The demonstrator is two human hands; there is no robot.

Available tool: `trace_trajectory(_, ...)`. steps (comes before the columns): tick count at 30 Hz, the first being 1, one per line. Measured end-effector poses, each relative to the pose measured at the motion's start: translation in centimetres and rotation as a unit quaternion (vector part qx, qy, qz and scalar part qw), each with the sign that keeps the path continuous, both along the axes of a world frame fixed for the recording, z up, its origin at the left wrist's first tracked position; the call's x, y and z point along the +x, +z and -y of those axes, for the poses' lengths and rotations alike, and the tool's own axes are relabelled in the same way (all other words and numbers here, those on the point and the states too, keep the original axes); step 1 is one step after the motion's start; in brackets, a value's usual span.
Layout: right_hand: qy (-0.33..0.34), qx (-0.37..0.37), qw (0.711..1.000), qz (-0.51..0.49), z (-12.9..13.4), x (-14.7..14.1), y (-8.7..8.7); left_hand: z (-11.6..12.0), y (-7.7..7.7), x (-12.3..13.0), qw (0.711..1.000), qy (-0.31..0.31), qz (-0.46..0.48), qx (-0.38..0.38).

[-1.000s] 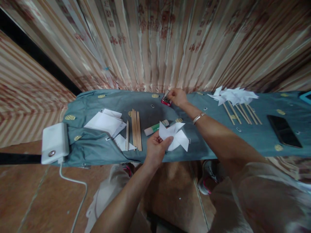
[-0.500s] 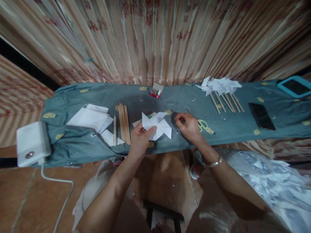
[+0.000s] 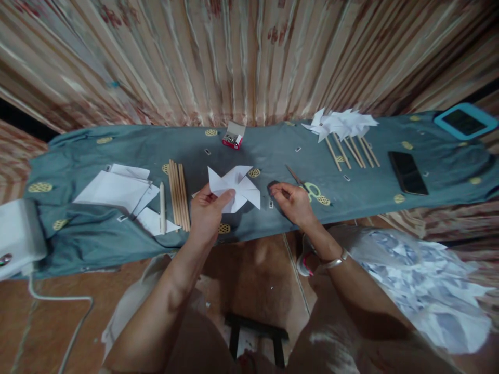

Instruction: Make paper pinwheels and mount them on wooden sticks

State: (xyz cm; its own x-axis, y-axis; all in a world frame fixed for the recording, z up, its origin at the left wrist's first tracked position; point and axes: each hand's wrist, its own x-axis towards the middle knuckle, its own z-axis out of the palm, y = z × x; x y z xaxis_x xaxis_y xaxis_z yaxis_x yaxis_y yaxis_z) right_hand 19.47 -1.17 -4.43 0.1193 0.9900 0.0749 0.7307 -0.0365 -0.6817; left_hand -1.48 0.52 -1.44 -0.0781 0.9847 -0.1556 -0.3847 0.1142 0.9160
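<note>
Between thumb and fingers, my left hand (image 3: 208, 208) grips a white paper pinwheel (image 3: 242, 188) by its left side and centre. My right hand (image 3: 292, 201) is to the right of it, apart from the paper, with fingertips pinched together over the cloth; whatever they hold is too small to name. Green-handled scissors (image 3: 311, 191) lie just beyond my right hand. Left of my left hand are a bundle of wooden sticks (image 3: 180, 197), a pale pen-like stick (image 3: 162, 208) and folded white paper sheets (image 3: 113, 191).
An open red box of small metal pieces (image 3: 233, 139) stands at the back. Pinwheels on sticks (image 3: 345, 124), a black phone (image 3: 407, 173) and a blue-framed device (image 3: 465, 121) lie right. A white box with a cable (image 3: 21, 236) is left; a bag of papers (image 3: 424, 285) sits below right.
The camera view has shifted, so the table items appear further left and the white box is partly cut off. My left hand still holds the pinwheel, and my right fingers stay pinched.
</note>
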Motion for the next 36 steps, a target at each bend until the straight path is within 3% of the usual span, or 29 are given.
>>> trace_trajectory(5, -0.013, -0.045, 0.994, 0.102, -0.5, -1.1, 1.0, 0.0, 0.3, 0.6, 1.000, -0.008, -0.008, 0.002)
trace_trajectory(10, 0.011, -0.088, 0.986, 0.138, -1.1, -1.4, 1.7, 0.0, 0.2, 0.9, 1.000, -0.007, 0.003, -0.001)
trace_trajectory(24, 0.037, -0.053, 0.995, 0.075, 0.0, -1.8, 1.4, 0.6, 0.5, 0.8, 0.999, -0.033, 0.026, -0.010)
trace_trajectory(32, 0.069, -0.045, 0.987, 0.140, 0.8, -1.8, 1.8, 0.8, 0.4, 0.9, 0.998, -0.038, 0.042, -0.031)
trace_trajectory(36, 0.035, -0.030, 0.996, 0.079, 0.9, -1.1, 1.8, 0.8, 0.4, 1.2, 0.998, -0.035, 0.041, -0.035)
